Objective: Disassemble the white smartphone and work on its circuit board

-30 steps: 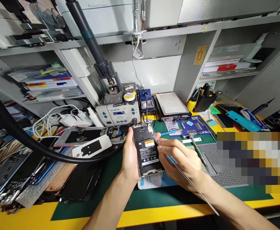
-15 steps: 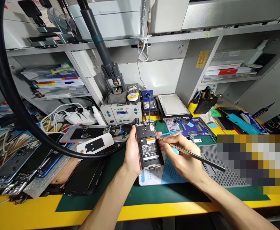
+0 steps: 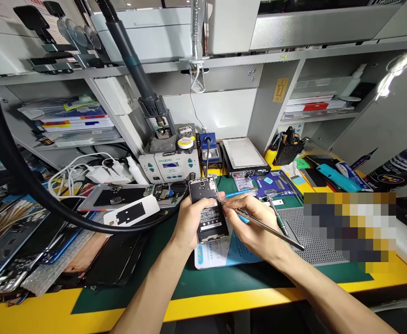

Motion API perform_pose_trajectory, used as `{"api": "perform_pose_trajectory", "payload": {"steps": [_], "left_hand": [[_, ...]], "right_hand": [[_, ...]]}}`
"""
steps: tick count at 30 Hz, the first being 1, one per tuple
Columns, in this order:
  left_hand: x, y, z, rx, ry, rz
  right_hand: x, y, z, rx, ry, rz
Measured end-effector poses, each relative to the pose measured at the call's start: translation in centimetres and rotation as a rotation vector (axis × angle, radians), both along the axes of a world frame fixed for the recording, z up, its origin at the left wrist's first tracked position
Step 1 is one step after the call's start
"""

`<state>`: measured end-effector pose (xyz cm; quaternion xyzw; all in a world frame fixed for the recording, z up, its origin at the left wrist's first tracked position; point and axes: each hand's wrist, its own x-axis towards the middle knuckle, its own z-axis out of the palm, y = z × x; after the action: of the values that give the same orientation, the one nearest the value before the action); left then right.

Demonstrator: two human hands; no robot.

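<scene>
My left hand (image 3: 188,220) is closed round the left side of the phone (image 3: 202,189), the thumb laid across its back at the upper part of the black battery (image 3: 210,217). The phone is in the middle of the scene, back side showing, its far end leaning a little to the left. Its near end overlaps a blue and white sheet (image 3: 208,257) in my view; I can't tell whether the two touch.

In my right hand (image 3: 255,227) the fingers are pinched narrow on a thin metal tool (image 3: 273,228). Its tip is at the right edge of the phone, close to my left thumb, though whether it touches is too small to tell; the other end slants near and right, past my knuckles.

Just beyond my right fingers is a blue pen-shaped tool (image 3: 240,193). A screwdriver (image 3: 282,223) lies to the right, by a grey mesh mat (image 3: 308,227). To the left, a white phone cover (image 3: 151,208) lies beside a black hose (image 3: 95,226). A grey machine (image 3: 170,171) with a small display stands at the far side, and a green mat (image 3: 186,283) lies under my work.
</scene>
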<state>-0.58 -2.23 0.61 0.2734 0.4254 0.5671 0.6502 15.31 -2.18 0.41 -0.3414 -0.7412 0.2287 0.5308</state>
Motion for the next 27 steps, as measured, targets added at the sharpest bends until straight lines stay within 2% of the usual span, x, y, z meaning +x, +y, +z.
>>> {"api": "perform_pose_trajectory", "payload": {"steps": [6,11,14,19,24,27], "left_hand": [[-1.1,0.1,0.1,-0.021,-0.093,-0.163],[-1.9,0.3,0.0,-0.015,-0.050,-0.262],[-2.0,0.2,0.2,-0.028,-0.007,-0.267],[-1.9,0.0,0.7,-0.012,0.090,-0.254],[-1.6,-0.2,1.1,0.047,0.152,-0.182],[-1.6,-0.3,1.3,0.033,0.177,-0.184]], "right_hand": [[0.7,0.0,0.4,-0.127,0.081,0.024],[1.3,0.0,1.0,-0.180,0.091,0.079],[1.5,0.0,1.2,-0.213,0.084,0.091],[1.6,0.2,1.5,-0.352,0.142,0.100],[1.4,0.9,1.7,-0.605,0.390,0.224],[1.5,1.3,1.2,-0.701,0.482,0.290]]}}
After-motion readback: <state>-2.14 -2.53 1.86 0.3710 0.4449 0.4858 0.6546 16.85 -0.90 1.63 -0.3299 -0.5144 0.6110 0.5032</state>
